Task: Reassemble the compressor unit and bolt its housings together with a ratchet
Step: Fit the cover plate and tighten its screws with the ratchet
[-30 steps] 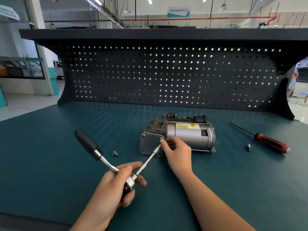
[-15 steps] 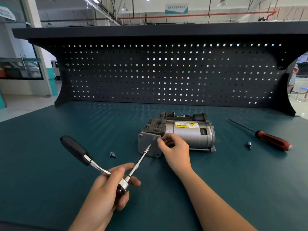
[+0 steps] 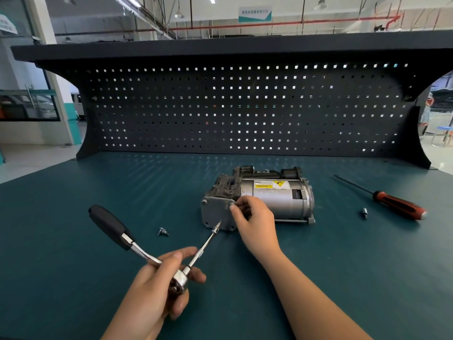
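We found the compressor unit [image 3: 274,200] lying on its side on the green bench top [image 3: 73,192], its silver motor barrel with the yellow warning label turned up and its grey end plate [image 3: 215,213] facing us. Our right hand [image 3: 256,223] rested against the near face of the compressor unit, thumb and forefinger curled narrowly together and pinching the corner bolt [image 3: 232,205] at the plate's upper right corner; the other fingers were folded in behind them against the barrel. Our left hand [image 3: 157,285] sat nearer to us than the compressor unit and to its left, the fingers wrapped round the head of the ratchet [image 3: 137,249], thumb laid across the top. The ratchet's black handle angled away to the left of the compressor unit, while its thin extension pointed at the plate, the tip just short of the plate's lower edge, below the pinched bolt and apart from the right fingers. A loose bolt [image 3: 163,232] lay to the left of the compressor unit. To its right lay a small metal bit [image 3: 364,213] and, beyond that, a red-handled screwdriver [image 3: 397,207]. Behind the compressor unit stood a dark pegboard [image 3: 245,106]
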The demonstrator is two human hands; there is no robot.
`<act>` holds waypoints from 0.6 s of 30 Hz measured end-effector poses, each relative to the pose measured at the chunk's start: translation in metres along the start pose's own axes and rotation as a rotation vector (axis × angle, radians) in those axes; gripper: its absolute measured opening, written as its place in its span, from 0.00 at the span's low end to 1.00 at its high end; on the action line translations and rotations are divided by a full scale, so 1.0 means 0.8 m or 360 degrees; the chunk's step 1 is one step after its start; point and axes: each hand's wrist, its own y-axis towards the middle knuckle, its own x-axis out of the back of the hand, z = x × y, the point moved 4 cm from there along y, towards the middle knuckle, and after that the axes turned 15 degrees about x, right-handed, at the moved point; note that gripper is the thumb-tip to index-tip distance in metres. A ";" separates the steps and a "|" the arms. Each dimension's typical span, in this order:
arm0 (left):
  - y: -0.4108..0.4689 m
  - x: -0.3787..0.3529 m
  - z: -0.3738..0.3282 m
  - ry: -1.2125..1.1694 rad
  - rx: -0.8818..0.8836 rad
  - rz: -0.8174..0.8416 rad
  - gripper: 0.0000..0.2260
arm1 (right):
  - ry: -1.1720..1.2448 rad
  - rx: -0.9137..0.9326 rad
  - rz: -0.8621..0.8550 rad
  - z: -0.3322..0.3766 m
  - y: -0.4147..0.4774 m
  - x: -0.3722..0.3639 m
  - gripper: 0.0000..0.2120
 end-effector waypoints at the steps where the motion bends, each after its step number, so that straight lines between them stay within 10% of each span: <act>1: -0.001 -0.001 -0.001 -0.0002 -0.0006 -0.0001 0.14 | 0.0000 0.0004 -0.0005 0.000 0.000 0.000 0.05; 18: -0.010 -0.019 -0.005 0.0090 -0.0172 -0.0012 0.13 | -0.0023 -0.0033 -0.0149 -0.004 0.001 0.009 0.04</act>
